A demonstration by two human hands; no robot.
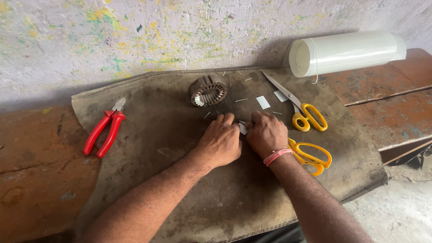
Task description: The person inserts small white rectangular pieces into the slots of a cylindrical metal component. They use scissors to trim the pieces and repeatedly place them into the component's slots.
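Both my hands rest knuckles-up on a dark worn mat [153, 135], side by side. My left hand [220, 140] and my right hand [266, 133] pinch a small white slip of insulating paper [243, 128] between them; most of it is hidden by the fingers. A round metal motor stator [208, 90] with slots stands just beyond my left hand, with thin white slivers scattered around it. Two small white paper pieces [263, 102] lie beyond my right hand. A pink band circles my right wrist.
Yellow-handled scissors [302, 110] lie right of my right hand, a second yellow-handled pair [312, 155] beside my wrist. Red-handled pliers [106, 130] lie at the mat's left edge. A roll of translucent white sheet [346, 51] sits at the back right against the paint-flecked wall.
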